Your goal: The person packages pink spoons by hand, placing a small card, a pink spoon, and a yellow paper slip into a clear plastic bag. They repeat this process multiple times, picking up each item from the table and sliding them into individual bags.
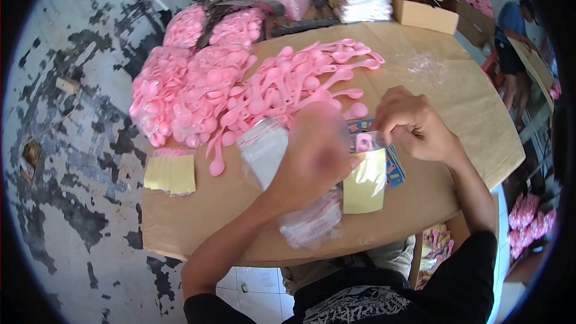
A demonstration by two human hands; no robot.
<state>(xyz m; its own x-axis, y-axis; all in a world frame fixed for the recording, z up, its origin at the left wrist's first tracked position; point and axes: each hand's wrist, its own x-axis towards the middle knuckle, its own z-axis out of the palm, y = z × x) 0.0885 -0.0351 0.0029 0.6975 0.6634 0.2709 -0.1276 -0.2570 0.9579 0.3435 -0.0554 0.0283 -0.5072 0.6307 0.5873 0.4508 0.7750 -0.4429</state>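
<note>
A clear plastic bag (365,185) with a yellow card in it hangs between my hands over the table's front part. Something pink (363,142), like a spoon handle end, shows at its top. My left hand (318,150), partly blurred, grips the bag's left side, with the thumb on its front. At the upper right edge, my right hand (417,121) has its fingers curled in a pinch on the bag. Blue printed cards (393,167) lie behind the bag. Empty zip bags (264,147) lie left of my left hand, and more clear bags (312,221) lie below it.
Loose pink spoons (276,87) spread across the brown-covered table (456,96), beside full bags of spoons (183,93). Packed bags with yellow cards (170,173) lie at left. Cardboard boxes (425,12) and stacked clear packs (361,1) stand behind. Another person (515,42) is at far right.
</note>
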